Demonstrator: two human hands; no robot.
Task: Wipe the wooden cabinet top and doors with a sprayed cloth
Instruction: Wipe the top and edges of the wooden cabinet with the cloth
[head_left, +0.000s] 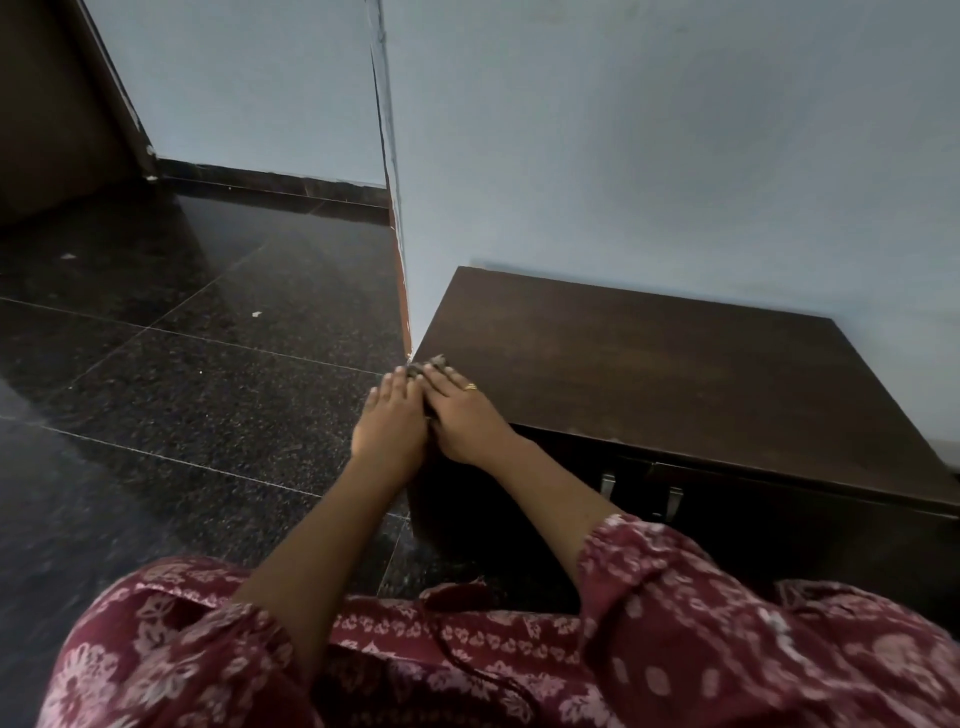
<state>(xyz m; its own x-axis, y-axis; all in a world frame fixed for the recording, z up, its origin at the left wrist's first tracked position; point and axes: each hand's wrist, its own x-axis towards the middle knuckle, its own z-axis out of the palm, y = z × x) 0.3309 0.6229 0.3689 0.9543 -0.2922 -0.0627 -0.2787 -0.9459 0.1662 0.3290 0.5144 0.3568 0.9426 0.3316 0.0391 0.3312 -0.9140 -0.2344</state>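
The fingers of both hands lay straight and close together, pressed flat on a dark cloth whose edge showed past the fingertips. The left hand and right hand touched side by side at the left front corner of the wooden cabinet top, above the doors

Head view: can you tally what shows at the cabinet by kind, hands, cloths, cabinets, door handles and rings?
hands: 2, left hand and right hand
cloth: 1
cabinet: 1
door handles: 2
ring: 1
total: 7
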